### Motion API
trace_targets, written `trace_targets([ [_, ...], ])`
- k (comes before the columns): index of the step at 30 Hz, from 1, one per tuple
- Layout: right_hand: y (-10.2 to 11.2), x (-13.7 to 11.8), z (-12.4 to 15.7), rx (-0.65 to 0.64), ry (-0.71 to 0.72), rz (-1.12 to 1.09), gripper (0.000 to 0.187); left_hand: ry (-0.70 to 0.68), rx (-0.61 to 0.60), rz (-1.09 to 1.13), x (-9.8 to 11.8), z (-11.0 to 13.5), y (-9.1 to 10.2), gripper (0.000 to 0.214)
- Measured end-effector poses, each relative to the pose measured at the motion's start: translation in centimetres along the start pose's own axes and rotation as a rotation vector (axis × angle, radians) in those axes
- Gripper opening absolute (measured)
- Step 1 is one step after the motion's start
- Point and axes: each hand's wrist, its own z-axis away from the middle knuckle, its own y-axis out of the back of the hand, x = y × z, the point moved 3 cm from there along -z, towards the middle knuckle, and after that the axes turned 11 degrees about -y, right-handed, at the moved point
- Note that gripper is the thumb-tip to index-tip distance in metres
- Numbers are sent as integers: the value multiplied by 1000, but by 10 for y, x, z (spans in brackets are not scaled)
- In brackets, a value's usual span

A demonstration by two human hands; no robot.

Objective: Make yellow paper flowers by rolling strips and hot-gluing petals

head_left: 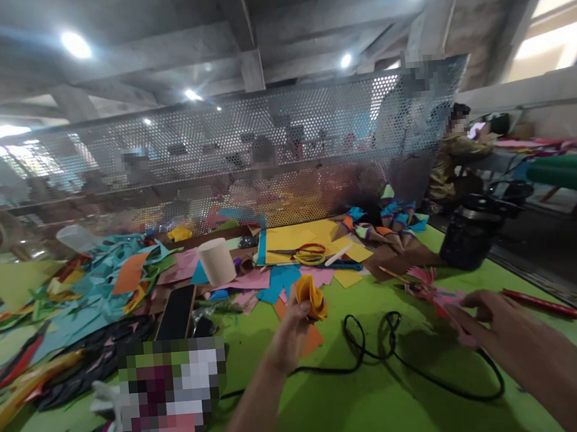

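A yellow-orange paper flower (pixel 311 299), its petals rolled into a cup, is pinched upright between the thumb and fingers of my left hand (pixel 290 335). An orange paper scrap (pixel 311 341) lies beneath it on the green tabletop. To the right, my right hand (pixel 510 328) is low over the table beside a pink fringed paper piece (pixel 423 276). Its fingertips are smeared by motion among pink bits, so whether they grip anything is unclear. A black cable (pixel 330 370) loops across the table between both hands.
Scissors (pixel 301 251) lie on yellow paper behind my left hand, near a cream paper roll (pixel 217 261). A phone (pixel 176 313) and cut paper (pixel 88 278) spread leftward. A red pen (pixel 540 303) and dark flask (pixel 469 232) stand right. A perforated metal screen (pixel 224 154) rises behind; a person (pixel 456 156) sits beyond.
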Motion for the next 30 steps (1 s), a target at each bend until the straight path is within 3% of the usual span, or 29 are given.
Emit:
trace_targets([
  [5,18,-88,34,-226,421,-446,21,26,4,-6,-1,4,-4,36],
  [8,12,-132,53,-434,501,-586,22,19,-3,-46,-1,5,-5,30],
  [10,7,-149,60,-505,490,-628,25,12,-4,-68,0,5,-5,28],
  [18,-2,-168,61,-562,524,-666,28,-8,-40,-80,0,3,-6,30],
  [30,-7,-165,66,-617,489,-626,32,10,-64,-101,3,3,-9,30],
])
